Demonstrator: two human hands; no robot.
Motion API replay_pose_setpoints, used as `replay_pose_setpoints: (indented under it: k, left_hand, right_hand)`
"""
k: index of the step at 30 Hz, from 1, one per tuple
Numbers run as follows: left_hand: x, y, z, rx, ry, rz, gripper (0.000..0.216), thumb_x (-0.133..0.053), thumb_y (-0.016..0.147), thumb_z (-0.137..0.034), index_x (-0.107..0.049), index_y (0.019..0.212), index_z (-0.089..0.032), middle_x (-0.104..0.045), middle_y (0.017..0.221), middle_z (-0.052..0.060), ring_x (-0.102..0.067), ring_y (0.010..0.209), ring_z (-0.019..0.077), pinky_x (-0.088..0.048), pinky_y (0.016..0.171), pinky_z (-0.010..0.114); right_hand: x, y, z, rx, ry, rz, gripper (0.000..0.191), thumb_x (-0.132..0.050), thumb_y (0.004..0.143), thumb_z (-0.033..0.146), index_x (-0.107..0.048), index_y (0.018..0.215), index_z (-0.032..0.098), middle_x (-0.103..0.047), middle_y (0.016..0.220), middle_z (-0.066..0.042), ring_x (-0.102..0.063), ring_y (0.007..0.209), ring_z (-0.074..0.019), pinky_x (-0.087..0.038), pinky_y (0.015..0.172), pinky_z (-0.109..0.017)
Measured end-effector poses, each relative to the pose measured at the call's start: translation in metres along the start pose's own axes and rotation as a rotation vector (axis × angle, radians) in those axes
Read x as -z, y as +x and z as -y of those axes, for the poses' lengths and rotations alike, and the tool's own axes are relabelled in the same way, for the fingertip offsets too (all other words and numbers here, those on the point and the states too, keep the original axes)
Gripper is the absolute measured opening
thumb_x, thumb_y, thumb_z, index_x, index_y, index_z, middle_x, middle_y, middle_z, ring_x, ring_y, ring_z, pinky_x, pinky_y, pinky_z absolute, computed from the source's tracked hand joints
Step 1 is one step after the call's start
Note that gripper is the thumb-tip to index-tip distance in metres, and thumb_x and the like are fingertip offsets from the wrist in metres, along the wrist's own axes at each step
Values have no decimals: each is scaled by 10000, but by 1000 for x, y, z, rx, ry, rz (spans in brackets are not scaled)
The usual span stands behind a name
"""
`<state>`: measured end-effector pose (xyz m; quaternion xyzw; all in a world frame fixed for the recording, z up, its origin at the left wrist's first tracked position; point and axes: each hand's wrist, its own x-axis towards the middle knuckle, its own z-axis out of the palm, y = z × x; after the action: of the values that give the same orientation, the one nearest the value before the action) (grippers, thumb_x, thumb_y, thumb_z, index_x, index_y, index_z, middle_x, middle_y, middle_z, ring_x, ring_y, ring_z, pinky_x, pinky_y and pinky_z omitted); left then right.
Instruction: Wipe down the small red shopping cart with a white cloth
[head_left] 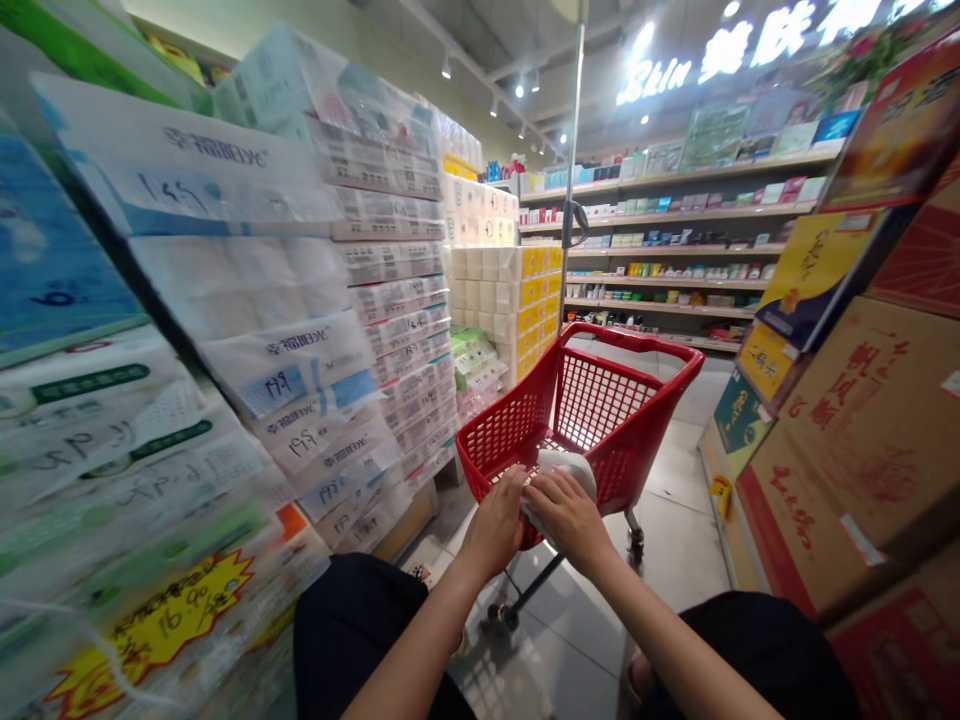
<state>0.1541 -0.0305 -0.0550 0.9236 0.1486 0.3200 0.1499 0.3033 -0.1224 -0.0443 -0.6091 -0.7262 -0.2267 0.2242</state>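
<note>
A red plastic shopping cart (pixel 645 440) with a gridded basket stands in front of me on the tiled floor. Over its near corner, my right hand (pixel 566 512) has its fingers bent on a soft white thing that looks like a folded cloth (pixel 577 468). Close beside it on the left, my left hand (pixel 504 512) is closed at the basket's near edge, its fingertips by the white cloth. What lies under the left fingers is hidden.
Tall stacks of packaged tissue (pixel 300 380) line the left, with a yellow price sign (pixel 161 630). Cardboard boxes (pixel 862 430) are piled on the right. Behind the cart rises a metal pole (pixel 574 130); product shelves (pixel 675 210) fill the back wall.
</note>
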Motion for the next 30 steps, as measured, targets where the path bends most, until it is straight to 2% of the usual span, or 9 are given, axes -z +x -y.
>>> replay_pose_setpoints:
  k: [4,11,15,19,23,26,30]
  left_hand:
    - [2,-1,-4,4,-19,15,616,-414,847,-51,-261,1422,-212,-446,1411,117,-439,1326,228,-406,1110,461]
    - [3,-1,-8,26,-40,8,493,-414,903,-89,-326,1371,-218,-505,1328,108,-512,1229,241,-449,1051,446]
    - [2,-1,-9,12,-52,-1,497,-419,915,-121,-309,1392,-207,-483,1360,122,-494,1260,250,-430,1081,472]
    - [2,0,-10,-36,-66,-10,579,-431,888,-93,-258,1430,-198,-402,1463,131,-381,1378,247,-360,1152,495]
    - [1,-2,-12,-62,-76,-8,661,-408,839,-23,-221,1449,-199,-250,1573,125,-222,1473,240,-260,1202,538]
    - [0,-5,-13,-64,-85,-14,693,-435,815,-26,-215,1449,-201,-149,1610,129,-146,1497,252,-251,1200,557]
    - [6,-6,-8,-77,-82,3,755,-499,790,-56,-201,1471,-188,-120,1615,135,-143,1498,251,-294,1195,498]
  right_hand:
    - [14,-2,-26,47,-20,17,298,-478,966,249,-591,1241,279,-647,1201,-43,-546,1163,-187,-288,1145,-422]
    - [30,-14,-93,-132,-85,1,310,-422,985,284,-601,1239,282,-614,1300,-19,-481,1283,-207,-289,1134,-434]
    - [28,-17,-108,-214,-98,-29,341,-358,1003,289,-617,1226,282,-620,1294,-13,-466,1312,-192,-318,1127,-435]
    - [23,-14,-79,-243,-59,-74,330,-370,1000,283,-633,1199,264,-627,1271,-24,-446,1325,-212,-303,1144,-455]
    - [13,-10,-24,-137,37,-64,313,-433,984,269,-602,1248,270,-629,1249,-40,-468,1287,-218,-275,1165,-463]
    - [5,-8,8,-83,119,-54,330,-454,976,261,-574,1283,263,-617,1262,-55,-476,1275,-213,-279,1171,-473]
    - [3,-9,15,-77,198,-40,310,-442,977,248,-581,1253,231,-608,1262,-76,-478,1273,-215,-267,1173,-523]
